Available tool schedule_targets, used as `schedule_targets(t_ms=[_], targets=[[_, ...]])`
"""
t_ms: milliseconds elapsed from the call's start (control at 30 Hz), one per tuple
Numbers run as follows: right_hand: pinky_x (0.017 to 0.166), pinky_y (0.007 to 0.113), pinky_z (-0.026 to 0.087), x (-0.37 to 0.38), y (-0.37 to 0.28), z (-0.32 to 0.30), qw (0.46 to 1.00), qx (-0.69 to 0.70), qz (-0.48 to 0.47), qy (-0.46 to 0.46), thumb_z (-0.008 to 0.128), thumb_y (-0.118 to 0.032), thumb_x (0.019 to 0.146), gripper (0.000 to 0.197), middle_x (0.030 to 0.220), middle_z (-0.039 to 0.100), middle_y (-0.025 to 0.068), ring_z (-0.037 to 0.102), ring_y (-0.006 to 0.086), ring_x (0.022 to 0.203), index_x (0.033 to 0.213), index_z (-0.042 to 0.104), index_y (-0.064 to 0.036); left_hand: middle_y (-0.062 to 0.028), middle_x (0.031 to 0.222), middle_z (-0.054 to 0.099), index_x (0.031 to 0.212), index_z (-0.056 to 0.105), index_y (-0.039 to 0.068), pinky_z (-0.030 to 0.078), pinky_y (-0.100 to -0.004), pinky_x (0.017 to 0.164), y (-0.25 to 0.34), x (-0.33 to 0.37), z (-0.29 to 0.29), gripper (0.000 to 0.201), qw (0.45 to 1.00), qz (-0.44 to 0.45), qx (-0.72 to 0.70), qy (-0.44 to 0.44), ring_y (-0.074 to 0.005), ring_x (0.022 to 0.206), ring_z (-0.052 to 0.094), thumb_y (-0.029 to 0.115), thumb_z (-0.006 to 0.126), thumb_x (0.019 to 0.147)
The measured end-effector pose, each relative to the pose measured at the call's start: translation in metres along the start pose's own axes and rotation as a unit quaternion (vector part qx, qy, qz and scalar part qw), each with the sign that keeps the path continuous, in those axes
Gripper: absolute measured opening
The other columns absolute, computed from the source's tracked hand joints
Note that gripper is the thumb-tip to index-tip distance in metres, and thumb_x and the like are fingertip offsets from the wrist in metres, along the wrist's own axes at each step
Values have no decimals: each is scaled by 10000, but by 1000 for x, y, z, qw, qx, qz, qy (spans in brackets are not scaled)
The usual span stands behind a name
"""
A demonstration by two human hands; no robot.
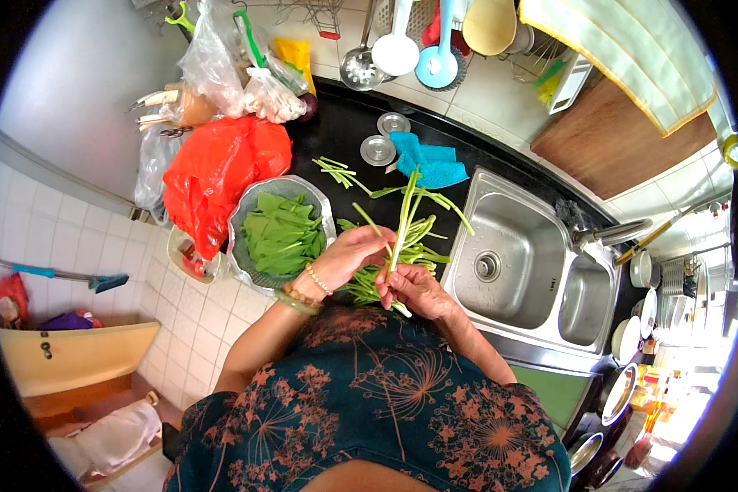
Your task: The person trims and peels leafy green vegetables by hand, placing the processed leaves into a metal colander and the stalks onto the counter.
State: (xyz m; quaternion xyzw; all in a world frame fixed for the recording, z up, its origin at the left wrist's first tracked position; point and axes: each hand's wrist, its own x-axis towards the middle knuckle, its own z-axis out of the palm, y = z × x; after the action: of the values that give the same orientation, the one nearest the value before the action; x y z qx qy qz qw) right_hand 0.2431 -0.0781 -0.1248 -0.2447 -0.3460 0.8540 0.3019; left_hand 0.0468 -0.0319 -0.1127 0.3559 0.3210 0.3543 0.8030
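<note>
My right hand (pixel 422 289) is closed around the lower end of a long pale-green vegetable stalk (pixel 403 220), which stands up from the fingers. My left hand (pixel 351 256), with bracelets on its wrist, has its fingers curled beside that stalk, and a short piece of stem (pixel 367 218) sticks up from them. Under and behind both hands lies a heap of green stalks (pixel 421 238) on the black counter. Left of it, a clear fluted bowl (pixel 242 269) holds flat green leaves (pixel 280 234). A few cut stem pieces (pixel 336 172) lie farther back.
A red plastic bag (pixel 225 168) bulges beside the bowl. At the back are two metal lids (pixel 377 150) and a blue cloth (pixel 435 162). To the right sits a double steel sink (pixel 508 234) with a faucet (pixel 615 234). Ladles (pixel 395 51) hang from the wall.
</note>
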Motion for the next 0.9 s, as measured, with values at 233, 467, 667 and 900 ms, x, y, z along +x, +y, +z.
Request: schedule_targets(t_ms=[233, 467, 667, 900], targets=[[700, 275, 494, 4, -2, -12, 963, -267, 0, 38, 530, -251, 994, 282, 903, 655, 51, 568, 103, 771, 1124, 634, -24, -24, 982, 624, 1219, 567, 8, 499, -241, 774, -3, 12, 0, 325, 999, -16, -32, -5, -98, 855, 591, 217, 575, 969], [535, 245, 407, 18, -5, -6, 902, -350, -52, 247, 629, -236, 936, 244, 679, 616, 12, 496, 63, 595, 898, 683, -1, -20, 810, 667, 960, 661, 0, 500, -220, 622, -8, 8, 13, 171, 976, 66, 123, 165, -76, 692, 598, 150, 696, 887], [417, 218, 281, 21, 1, -4, 961, -161, -29, 221, 567, -242, 978, 253, 584, 498, -29, 357, 40, 455, 845, 622, -33, -32, 822, 666, 935, 652, 4, 511, -216, 632, -17, 5, 5, 143, 971, 89, 133, 180, -82, 701, 605, 133, 691, 889], [436, 188, 245, 9, -15, 0, 997, 18, -35, 66, 519, -349, 995, 317, 703, 510, -35, 318, 29, 490, 946, 602, -47, -71, 933, 673, 997, 628, 31, 537, -298, 776, -5, 5, -13, 135, 969, 110, -171, 139, -166, 840, 653, 153, 614, 940]])
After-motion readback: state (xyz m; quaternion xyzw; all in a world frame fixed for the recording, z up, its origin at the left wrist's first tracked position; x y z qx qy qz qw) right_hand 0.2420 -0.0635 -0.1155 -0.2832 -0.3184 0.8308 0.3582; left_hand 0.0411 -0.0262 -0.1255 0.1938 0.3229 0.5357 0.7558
